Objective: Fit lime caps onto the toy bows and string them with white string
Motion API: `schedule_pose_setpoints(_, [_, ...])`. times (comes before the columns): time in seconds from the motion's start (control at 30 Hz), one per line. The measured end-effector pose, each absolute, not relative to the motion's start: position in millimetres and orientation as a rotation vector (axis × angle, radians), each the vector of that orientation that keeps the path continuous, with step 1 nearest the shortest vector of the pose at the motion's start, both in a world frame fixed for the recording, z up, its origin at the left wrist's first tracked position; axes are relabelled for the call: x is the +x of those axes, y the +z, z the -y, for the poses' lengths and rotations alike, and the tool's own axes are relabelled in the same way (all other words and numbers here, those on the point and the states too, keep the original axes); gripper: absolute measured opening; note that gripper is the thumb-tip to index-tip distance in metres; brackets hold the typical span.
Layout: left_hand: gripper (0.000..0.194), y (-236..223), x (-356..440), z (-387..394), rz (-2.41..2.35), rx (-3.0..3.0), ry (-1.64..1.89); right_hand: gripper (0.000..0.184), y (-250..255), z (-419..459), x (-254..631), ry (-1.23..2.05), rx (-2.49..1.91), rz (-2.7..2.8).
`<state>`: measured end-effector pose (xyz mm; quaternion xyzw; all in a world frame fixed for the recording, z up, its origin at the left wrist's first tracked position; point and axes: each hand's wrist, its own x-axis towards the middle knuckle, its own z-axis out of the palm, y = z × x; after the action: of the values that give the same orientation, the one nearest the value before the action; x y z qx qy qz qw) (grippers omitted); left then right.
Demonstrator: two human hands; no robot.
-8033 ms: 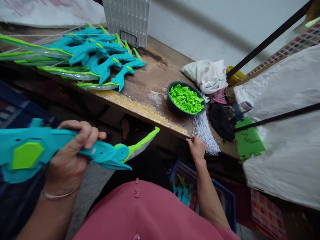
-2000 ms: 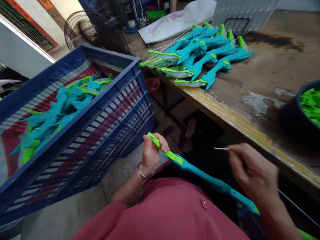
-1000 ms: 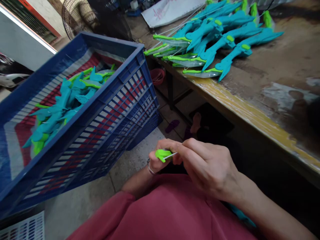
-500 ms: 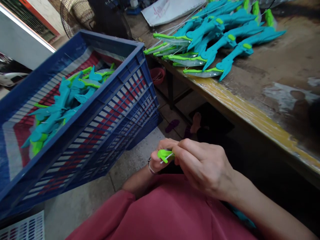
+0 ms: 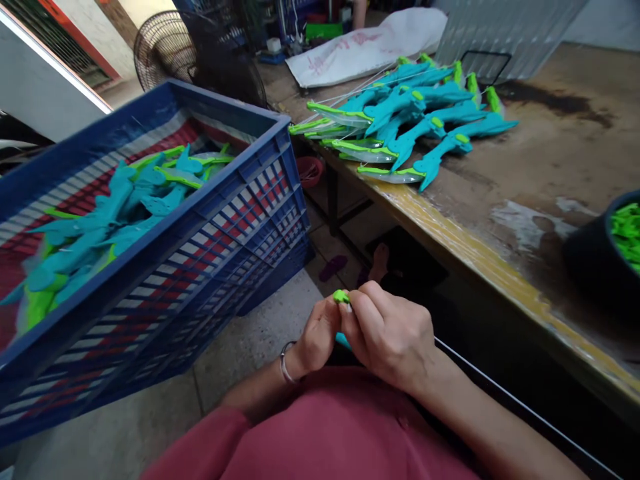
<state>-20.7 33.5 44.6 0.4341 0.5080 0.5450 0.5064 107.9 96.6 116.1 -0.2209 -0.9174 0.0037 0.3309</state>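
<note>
Close to my body, my left hand is closed around a bright green plastic end piece. My right hand pinches at the same piece, its fingers pressed against my left fingertips. A bit of teal plastic shows below, between the hands; the rest of that item is hidden. From behind my right wrist a white string runs to the lower right. Several teal-and-green toy bows with white strings lie piled on the table.
A blue plastic crate on my left holds more teal-and-green toy bows. The wooden table has a worn yellow edge and bears a black bucket of green pieces. A fan stands behind the crate; someone's foot shows underneath.
The view has shifted, bringing the black bucket in at right. My hands have turned the green end piece, and less of it shows. A long white string now appears behind my right wrist.
</note>
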Motion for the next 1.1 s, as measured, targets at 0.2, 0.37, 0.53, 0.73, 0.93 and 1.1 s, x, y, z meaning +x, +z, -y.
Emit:
schedule_pose_setpoints(0.2, [0.049, 57, -16, -35, -1.262, 1.176, 1.505, 0.026, 109, -109, 106, -0.076, -0.547, 2.357])
schedule_pose_setpoints(0.37, [0.040, 51, -16, -35, -1.120, 1.050, 1.454, 0.011, 140, -117, 125, -0.182, -0.581, 2.259])
schedule_pose_setpoints(0.53, [0.039, 52, -23, -36, -0.999, 1.021, 1.477, 0.012, 151, -124, 140, 0.034, -0.741, 2.122])
schedule_pose_setpoints(0.73, [0.021, 62, -24, -46, -0.921, 0.926, 1.347, 0.017, 124, -126, 135, 0.372, -0.852, 2.037])
schedule_pose_setpoints(0.93, [0.025, 57, -11, -48, -0.910, 0.776, 1.432, 0.017, 121, -118, 141, 0.528, -0.842, 1.979])
schedule_pose_setpoints(1.1, [0.017, 59, -10, -48, -0.878, 0.885, 1.413, 0.025, 120, -117, 142, 1.004, -0.864, 1.650])
